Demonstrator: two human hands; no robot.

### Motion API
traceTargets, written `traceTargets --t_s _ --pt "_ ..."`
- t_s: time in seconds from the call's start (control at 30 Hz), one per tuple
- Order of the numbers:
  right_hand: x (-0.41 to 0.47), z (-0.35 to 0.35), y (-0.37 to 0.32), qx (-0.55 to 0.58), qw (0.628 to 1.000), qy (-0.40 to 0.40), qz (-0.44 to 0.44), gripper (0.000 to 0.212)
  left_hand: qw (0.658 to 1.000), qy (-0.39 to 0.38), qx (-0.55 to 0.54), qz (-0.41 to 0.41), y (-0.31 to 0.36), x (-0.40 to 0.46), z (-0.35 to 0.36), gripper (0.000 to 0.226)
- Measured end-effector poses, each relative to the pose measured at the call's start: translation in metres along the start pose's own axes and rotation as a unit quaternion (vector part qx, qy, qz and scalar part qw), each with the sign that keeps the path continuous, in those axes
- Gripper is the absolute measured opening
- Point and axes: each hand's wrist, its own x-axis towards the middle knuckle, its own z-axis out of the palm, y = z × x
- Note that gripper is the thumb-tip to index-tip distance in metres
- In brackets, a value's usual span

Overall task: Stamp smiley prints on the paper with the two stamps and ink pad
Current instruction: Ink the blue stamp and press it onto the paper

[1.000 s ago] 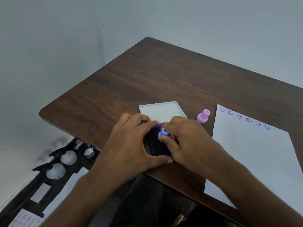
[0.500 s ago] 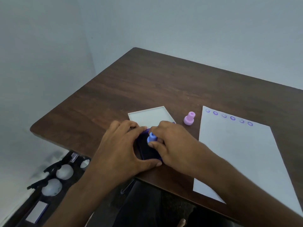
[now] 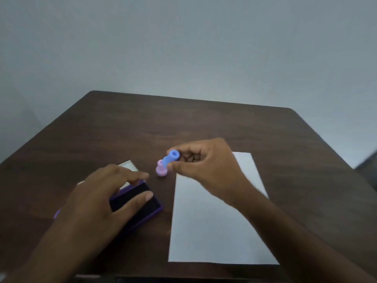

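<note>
My right hand (image 3: 206, 166) pinches the blue stamp (image 3: 172, 158) between thumb and fingers, tilted in the air over the table just left of the white paper (image 3: 212, 227). The pink stamp (image 3: 161, 170) stands upright on the table right below the blue one. My left hand (image 3: 102, 199) rests on the purple ink pad (image 3: 140, 203), thumb lying across its dark ink surface and fingers on its far edge. The prints on the paper's far end are hidden behind my right hand.
The ink pad's white lid (image 3: 128, 166) lies flat just beyond the pad, partly under my left fingers. All of it sits on a dark wooden table (image 3: 183, 123) whose far corners meet a plain grey wall.
My right hand has lifted the blue stamp off the ink pad and carried it right, toward the paper. My left hand has spread out on the pad. The camera has swung right and up.
</note>
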Motion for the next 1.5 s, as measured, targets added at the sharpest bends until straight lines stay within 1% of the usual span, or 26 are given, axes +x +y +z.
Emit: traceTargets --t_s 0.03,0.07,0.17,0.23,0.37,0.47,0.53,0.6,0.7,0.87,1.23,1.4,1.5 --pt "0.000 -0.016 0.004 -0.002 1.000 0.024 0.006 0.015 0.999 0.003 -0.015 0.033 0.012 0.012 0.003 0.024" --pt "0.000 -0.033 0.009 -0.003 0.999 0.042 0.015 0.012 0.998 -0.003 -0.028 0.064 0.024 0.024 0.007 0.024" --pt "-0.001 -0.075 0.032 -0.002 0.994 0.095 0.056 0.005 0.988 -0.049 -0.065 0.130 0.052 0.059 0.031 0.031" --pt "0.000 -0.099 0.050 -0.003 0.988 0.127 0.081 0.006 0.982 -0.077 -0.075 0.154 0.063 0.082 0.056 0.030" --pt "0.002 -0.128 0.083 -0.052 0.984 0.143 0.094 0.010 0.976 -0.116 -0.079 0.168 0.079 0.119 0.102 0.022" --pt "0.006 -0.134 0.108 -0.092 0.978 0.150 0.112 0.009 0.974 -0.133 -0.050 0.176 0.082 0.135 0.129 0.026" --pt "0.010 -0.133 0.124 -0.134 0.972 0.148 0.122 0.009 0.971 -0.149 -0.031 0.185 0.079 0.140 0.142 0.032" --pt "0.014 -0.133 0.136 -0.180 0.968 0.128 0.122 0.012 0.970 -0.159 -0.013 0.185 0.079 0.145 0.151 0.038" --pt "0.017 -0.130 0.147 -0.222 0.963 0.105 0.112 0.013 0.970 -0.155 -0.023 0.186 0.079 0.149 0.159 0.051" --pt "0.018 -0.125 0.150 -0.259 0.957 0.093 0.095 0.018 0.969 -0.163 -0.017 0.186 0.079 0.148 0.161 0.043" --pt "0.020 -0.122 0.154 -0.282 0.953 0.087 0.069 0.019 0.969 -0.159 -0.025 0.185 0.078 0.144 0.165 0.042" --pt "0.021 -0.122 0.156 -0.300 0.948 0.082 0.061 0.014 0.971 -0.144 -0.032 0.190 0.079 0.146 0.166 0.036" --pt "0.021 -0.121 0.156 -0.302 0.948 0.080 0.066 0.017 0.971 -0.142 -0.037 0.189 0.078 0.145 0.166 0.034"
